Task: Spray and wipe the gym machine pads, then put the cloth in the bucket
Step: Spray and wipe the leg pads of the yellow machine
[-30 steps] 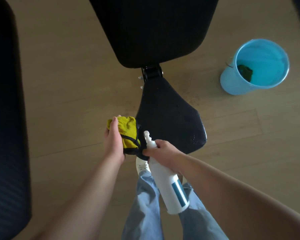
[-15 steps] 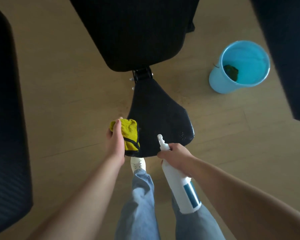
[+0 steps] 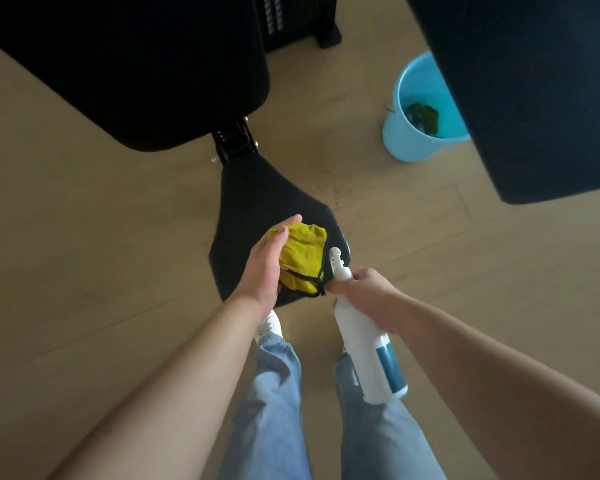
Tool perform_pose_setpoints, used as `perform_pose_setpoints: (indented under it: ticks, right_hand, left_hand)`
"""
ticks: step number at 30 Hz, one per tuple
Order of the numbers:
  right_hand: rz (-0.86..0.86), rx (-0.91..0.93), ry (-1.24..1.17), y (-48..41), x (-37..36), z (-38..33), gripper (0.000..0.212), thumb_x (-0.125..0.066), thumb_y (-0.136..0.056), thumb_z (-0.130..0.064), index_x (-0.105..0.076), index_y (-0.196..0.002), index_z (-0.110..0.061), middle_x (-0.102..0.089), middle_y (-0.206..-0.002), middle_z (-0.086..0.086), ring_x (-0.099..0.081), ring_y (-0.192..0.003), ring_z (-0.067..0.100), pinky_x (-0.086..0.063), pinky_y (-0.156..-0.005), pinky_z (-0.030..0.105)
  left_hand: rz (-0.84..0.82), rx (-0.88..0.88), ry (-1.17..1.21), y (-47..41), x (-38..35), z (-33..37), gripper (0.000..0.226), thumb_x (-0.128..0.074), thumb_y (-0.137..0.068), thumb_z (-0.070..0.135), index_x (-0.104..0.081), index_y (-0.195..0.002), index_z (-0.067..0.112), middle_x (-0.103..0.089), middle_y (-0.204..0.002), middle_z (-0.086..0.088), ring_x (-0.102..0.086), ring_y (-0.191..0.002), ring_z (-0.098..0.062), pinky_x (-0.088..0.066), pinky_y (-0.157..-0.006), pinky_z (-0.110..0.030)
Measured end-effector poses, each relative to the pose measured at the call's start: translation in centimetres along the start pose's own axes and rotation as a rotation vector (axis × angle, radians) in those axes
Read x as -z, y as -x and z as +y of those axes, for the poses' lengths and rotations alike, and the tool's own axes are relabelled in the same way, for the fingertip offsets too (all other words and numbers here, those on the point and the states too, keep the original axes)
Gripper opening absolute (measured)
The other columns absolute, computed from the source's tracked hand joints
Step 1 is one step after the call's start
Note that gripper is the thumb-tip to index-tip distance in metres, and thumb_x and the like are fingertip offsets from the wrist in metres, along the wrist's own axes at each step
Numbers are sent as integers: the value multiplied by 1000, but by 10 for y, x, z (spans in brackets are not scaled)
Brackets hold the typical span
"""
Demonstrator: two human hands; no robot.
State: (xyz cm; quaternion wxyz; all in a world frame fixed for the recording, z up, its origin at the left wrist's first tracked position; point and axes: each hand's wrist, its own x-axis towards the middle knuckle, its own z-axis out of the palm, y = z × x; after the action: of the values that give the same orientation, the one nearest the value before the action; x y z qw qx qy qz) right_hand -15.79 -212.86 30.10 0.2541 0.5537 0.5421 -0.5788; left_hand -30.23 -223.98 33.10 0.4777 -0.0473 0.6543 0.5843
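Note:
A black seat pad [image 3: 257,199] lies below me, joined by a hinge to a larger black back pad [image 3: 136,64]. My left hand [image 3: 265,261] presses a crumpled yellow cloth [image 3: 302,258] with black trim onto the near right part of the seat pad. My right hand [image 3: 364,292] grips the neck of a white spray bottle [image 3: 371,351] with a blue label, its nozzle right beside the cloth. A light blue bucket [image 3: 409,140] stands on the floor at the upper right, with a dark green cloth [image 3: 423,116] inside.
Another black pad [image 3: 534,91] overhangs the upper right and covers part of the bucket. A black machine base [image 3: 291,19] stands at the top. My legs in blue jeans and a white shoe [image 3: 267,327] are under the seat's near end. Wooden floor [image 3: 84,237] surrounds everything.
My left hand has slid the cloth from the seat pad's left edge to its near right part. The view has shifted, so the bucket is now partly behind the right pad.

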Motion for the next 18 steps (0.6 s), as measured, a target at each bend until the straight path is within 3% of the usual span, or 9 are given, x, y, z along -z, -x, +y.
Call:
perform_pose_setpoints:
  ticks: [3, 5, 8, 10, 12, 14, 16, 18]
  right_hand:
    - [-31, -41, -65, 3, 4, 3, 30, -80, -73, -39, -71, -95, -21, -78, -96, 15, -76, -85, 35, -64, -82, 48]
    - [-30, -72, -140, 3, 9, 7, 47, -77, -60, -44, -69, -98, -18, -78, -95, 17, -76, -87, 40, -63, -83, 55]
    - [-15, -49, -175, 2, 18, 11, 51, -75, -57, -40, -68, -100, -14, -76, -86, 14, -72, -71, 32, -65, -72, 50]
    - [-8, -60, -175, -3, 23, 13, 43, -78, -67, -38, -68, -102, -15, -77, -89, 14, -72, -71, 31, -65, -75, 53]
    - [4, -74, -170, -8, 27, 14, 32, -78, -80, -37, -67, -105, -20, -77, -95, 14, -74, -78, 32, -65, -77, 49]
    - [31, -68, -114, -13, 31, 14, 32, -78, -83, -41, -66, -107, -25, -75, -97, 11, -75, -84, 31, -64, -77, 44]
    - [58, -48, -46, -15, 33, 12, 35, -77, -81, -45, -65, -108, -26, -73, -97, 7, -73, -85, 28, -63, -77, 41]
    - [70, -29, -23, -18, 35, 9, 34, -76, -81, -47, -63, -107, -27, -71, -97, 5, -72, -85, 26, -63, -78, 41]
  left_hand:
    - [-20, 75, 147, -3, -11, 4, 36, -37, -108, 29, -68, -127, 23, -77, -107, -3, -73, -94, -21, -62, -69, -35]
    - [-79, 139, 233, -5, -16, 8, 41, -37, -106, 34, -68, -129, 20, -75, -114, -9, -71, -99, -26, -60, -80, -41]
    - [-162, 174, 223, -12, -22, 9, 42, -38, -103, 35, -70, -125, 21, -71, -119, -13, -68, -103, -31, -54, -91, -47]
    - [-135, 129, -41, -26, -24, 7, 35, -46, -98, 29, -73, -119, 29, -69, -123, -8, -63, -112, -28, -52, -96, -44]
    - [-20, 31, -526, -41, -20, 2, 35, -52, -94, 18, -70, -117, 38, -60, -130, 1, -58, -119, -23, -50, -97, -37]
    - [119, -77, -1013, -45, -16, -10, 41, -60, -91, 12, -65, -123, 38, -47, -138, 1, -51, -123, -25, -46, -100, -38]
    - [253, -361, -1346, -42, -14, -20, 44, -66, -85, 9, -65, -124, 30, -43, -139, -5, -44, -125, -31, -41, -102, -47]
    - [215, -649, -1435, -44, -16, -29, 40, -64, -86, 13, -64, -125, 21, -48, -134, -8, -47, -123, -30, -46, -99, -47]
